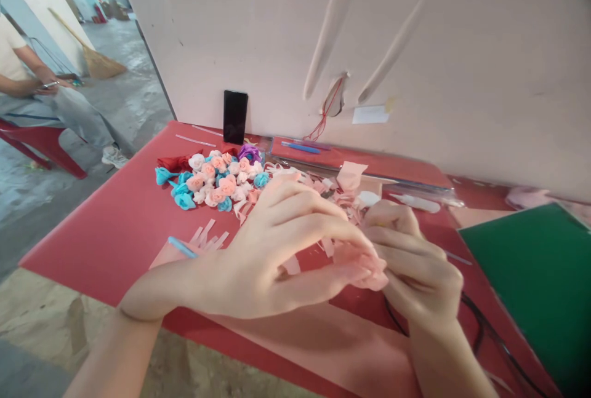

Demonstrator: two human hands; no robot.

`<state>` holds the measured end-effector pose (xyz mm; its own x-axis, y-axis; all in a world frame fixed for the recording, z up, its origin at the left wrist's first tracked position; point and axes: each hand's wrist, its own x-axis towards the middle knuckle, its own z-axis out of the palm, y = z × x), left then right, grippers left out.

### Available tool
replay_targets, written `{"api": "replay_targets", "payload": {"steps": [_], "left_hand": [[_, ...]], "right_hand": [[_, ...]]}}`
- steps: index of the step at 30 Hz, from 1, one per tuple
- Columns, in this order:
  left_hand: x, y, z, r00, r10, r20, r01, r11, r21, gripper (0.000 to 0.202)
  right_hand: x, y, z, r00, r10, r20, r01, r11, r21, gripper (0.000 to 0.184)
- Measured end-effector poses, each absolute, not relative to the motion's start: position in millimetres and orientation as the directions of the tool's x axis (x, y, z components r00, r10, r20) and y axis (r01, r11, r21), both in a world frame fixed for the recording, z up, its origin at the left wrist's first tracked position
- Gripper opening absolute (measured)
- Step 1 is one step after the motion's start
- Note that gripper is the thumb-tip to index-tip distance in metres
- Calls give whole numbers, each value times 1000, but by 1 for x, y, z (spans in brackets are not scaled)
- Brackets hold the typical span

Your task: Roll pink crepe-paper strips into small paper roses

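Note:
My left hand [277, 250] and my right hand [415, 256] meet over the red table [115, 226], both pinching a small pink paper flower [364, 269] between their fingertips. The left thumb and fingers close on the flower from the left. My right hand curls round it from the right. Behind the hands lies a heap of finished paper flowers [217, 179] in pink, white, blue and purple. Pink paper strips [207, 238] and scraps lie by my left wrist, next to a blue stick [182, 247].
A black phone [235, 116] leans against the wall. A green sheet [540, 281] lies at the right. A pink paper sheet [323, 336] covers the near table edge. At the far left a person sits on a red chair [41, 139].

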<state>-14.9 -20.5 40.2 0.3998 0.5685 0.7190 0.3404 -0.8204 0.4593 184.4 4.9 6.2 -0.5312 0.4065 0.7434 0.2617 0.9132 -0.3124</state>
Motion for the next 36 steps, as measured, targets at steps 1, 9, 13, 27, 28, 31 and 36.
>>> {"api": "replay_targets", "payload": {"steps": [1,9,13,27,28,31,36], "left_hand": [[-15,-20,40,411,593,693,330,-805,493,6],[-13,-18,35,469,708,529,212,-671,711,6],[-14,-17,37,474,749,463,127,-579,805,7],[-13,-18,32,469,852,233,117,-321,940,17],[-13,-18,32,464,855,232,120,-321,940,17],[-12,-18,33,467,859,211,121,-299,947,19],[-13,-18,31,479,842,248,96,-331,939,24]], "right_hand": [[184,4,6,-536,410,738,277,911,-305,25],[181,1,9,-538,398,743,301,914,-272,24],[183,1,9,-528,403,748,311,911,-271,24],[182,5,9,-546,372,751,364,912,-187,21],[183,5,8,-544,364,756,360,915,-181,21],[183,6,8,-541,346,766,349,922,-170,21],[183,5,8,-543,336,770,357,922,-151,21]]}}
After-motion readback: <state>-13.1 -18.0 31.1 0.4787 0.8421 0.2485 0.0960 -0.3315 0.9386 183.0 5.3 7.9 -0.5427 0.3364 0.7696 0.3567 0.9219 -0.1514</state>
